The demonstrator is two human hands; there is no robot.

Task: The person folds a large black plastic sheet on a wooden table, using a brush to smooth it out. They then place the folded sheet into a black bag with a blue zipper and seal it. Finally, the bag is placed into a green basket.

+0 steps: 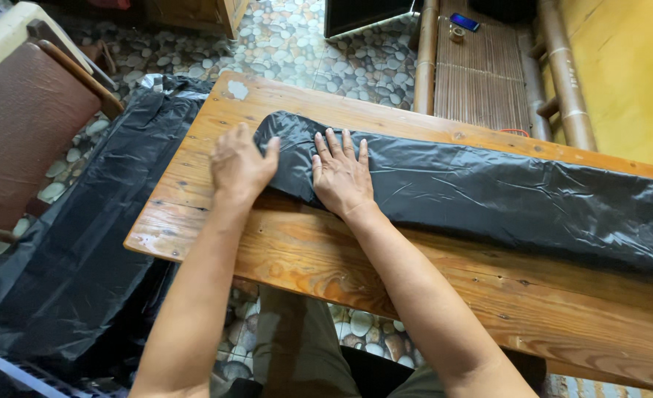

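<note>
A long black plastic bag (488, 191), folded into a narrow strip, lies across the wooden table (326, 258) from its left part to the right edge of view. My left hand (239, 163) rests at the bag's left end, fingers curled against its edge. My right hand (341, 175) lies flat on the bag with fingers spread, pressing it onto the wood. Neither hand grips anything.
A heap of black plastic sheets (83, 243) lies on the pebble floor left of the table. A brown chair (24, 118) stands at far left. Beyond the table is a bamboo bench (481, 74) with a blue phone (464, 22) on it.
</note>
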